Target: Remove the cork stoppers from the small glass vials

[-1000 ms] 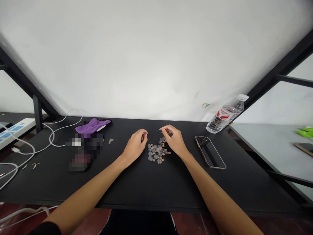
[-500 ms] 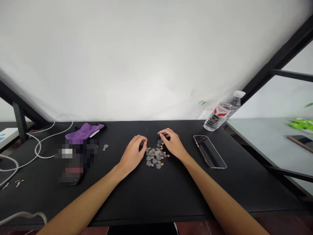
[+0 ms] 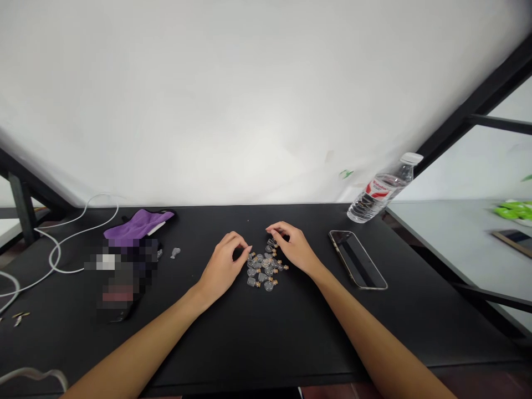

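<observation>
The left hand [image 3: 224, 260] is bending its thumb and forefinger into a narrow loop, the tips nearly meeting; whether anything small is sitting between them I cannot tell. The right hand [image 3: 293, 246] is keeping a similarly narrow pinch, its fingertips pointing left toward the other hand, and here too I cannot tell whether it is gripping something. Between them — and spreading toward the person's body — a loose cluster of tiny corked glass bottles [image 3: 266, 266] is lying on the black table [image 3: 257, 338]. That is the relation that matters: from the left fingertips the cluster is running rightward and nearer the body, while from the right fingertips it is lying almost straight back toward the body. Neither hand is clearly nearer; the left thumb is ending just beside the left edge, and the right fingers are resting just beyond the far end, by the farthest bottle [image 3: 272, 243]. The bottles are lying on their sides, and the clearest of them are pointing their corks rightward, so their long axes are running mostly crosswise. Farther out, a phone [image 3: 358, 260] is lying to the right, a plastic water bottle [image 3: 382, 191] is standing near the wall, and a purple cloth [image 3: 141, 223] is lying to the left, near a white cable [image 3: 68, 271].
</observation>
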{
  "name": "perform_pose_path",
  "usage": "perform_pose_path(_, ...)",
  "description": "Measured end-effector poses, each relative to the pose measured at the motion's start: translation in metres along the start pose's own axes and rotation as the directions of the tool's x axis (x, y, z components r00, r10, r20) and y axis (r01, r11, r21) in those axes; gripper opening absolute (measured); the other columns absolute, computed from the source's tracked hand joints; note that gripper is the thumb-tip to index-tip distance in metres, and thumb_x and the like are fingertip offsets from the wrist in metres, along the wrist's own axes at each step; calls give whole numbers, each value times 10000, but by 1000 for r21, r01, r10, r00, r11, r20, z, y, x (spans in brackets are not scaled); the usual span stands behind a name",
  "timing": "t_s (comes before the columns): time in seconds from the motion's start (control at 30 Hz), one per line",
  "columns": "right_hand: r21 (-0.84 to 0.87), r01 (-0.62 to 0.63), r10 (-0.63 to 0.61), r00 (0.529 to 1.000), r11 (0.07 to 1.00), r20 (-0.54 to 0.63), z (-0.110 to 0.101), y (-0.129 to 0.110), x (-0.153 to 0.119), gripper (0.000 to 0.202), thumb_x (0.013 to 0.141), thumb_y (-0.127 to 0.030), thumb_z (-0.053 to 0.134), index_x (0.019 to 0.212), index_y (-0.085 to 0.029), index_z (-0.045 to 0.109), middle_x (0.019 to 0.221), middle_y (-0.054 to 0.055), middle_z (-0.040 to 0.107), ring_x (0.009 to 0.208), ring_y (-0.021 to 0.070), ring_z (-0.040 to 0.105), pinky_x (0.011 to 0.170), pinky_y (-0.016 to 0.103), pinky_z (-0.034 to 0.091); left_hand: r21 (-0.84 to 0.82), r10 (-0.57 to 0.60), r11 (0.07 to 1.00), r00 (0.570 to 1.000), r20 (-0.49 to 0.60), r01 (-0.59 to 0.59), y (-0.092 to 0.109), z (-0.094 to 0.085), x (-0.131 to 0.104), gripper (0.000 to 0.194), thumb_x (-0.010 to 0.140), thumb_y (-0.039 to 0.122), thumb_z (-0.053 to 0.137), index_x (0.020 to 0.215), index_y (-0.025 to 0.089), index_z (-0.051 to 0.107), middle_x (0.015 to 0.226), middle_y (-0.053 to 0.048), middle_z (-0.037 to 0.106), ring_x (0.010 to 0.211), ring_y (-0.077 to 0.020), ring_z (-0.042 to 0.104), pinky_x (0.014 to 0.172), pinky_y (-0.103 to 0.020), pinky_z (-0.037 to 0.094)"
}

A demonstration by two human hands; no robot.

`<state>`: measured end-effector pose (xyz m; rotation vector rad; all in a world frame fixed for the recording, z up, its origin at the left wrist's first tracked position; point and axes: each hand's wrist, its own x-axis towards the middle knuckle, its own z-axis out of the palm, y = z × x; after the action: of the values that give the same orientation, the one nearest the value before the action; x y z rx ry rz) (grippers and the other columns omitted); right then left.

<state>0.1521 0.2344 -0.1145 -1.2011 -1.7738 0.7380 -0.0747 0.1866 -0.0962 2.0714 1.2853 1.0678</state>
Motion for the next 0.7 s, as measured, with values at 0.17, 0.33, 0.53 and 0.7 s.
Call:
perform_pose_path(0.17,37,-29,27,999,999,35,0,-3,0,185,962,-309,560,982,-226,724,1005,54,773,948,230,723,863,358,536,-20,-15,1000,999,-34,14,0,-3,2,289,1048,287,486,806,208,623,868,-29,641,814,-184,578,760,-323,428)
perform_pose_path(0.33,46,-17,15,999,999,51,1,-2,-2,197,967,-323,555,988,-226,725,1010,53,768,946,226,721,866,353,535,-26,-43,999,999,-31,42,2,-4,3,374,1057,301,455,716,205,573,812,-26,623,786,-190,574,746,-336,422)
perform_pose_path(0.53,33,-10,9,999,999,47,1,-2,-2,199,967,-319,557,989,-222,730,1005,55,768,948,226,718,887,362,536,-48,-27,999,999,-35,26,3,-5,1,484,1085,384,378,687,210,592,801,-40,640,829,-208,606,877,-371,441)
perform_pose_path(0.7,36,-2,0,999,999,51,2,0,-2,197,966,-321,560,992,-223,729,1007,57,770,947,228,723,881,363,542,-30,-48,998,997,-55,47,-1,-5,1,420,1091,351,333,877,213,667,847,-44,653,847,-211,606,808,-348,442)
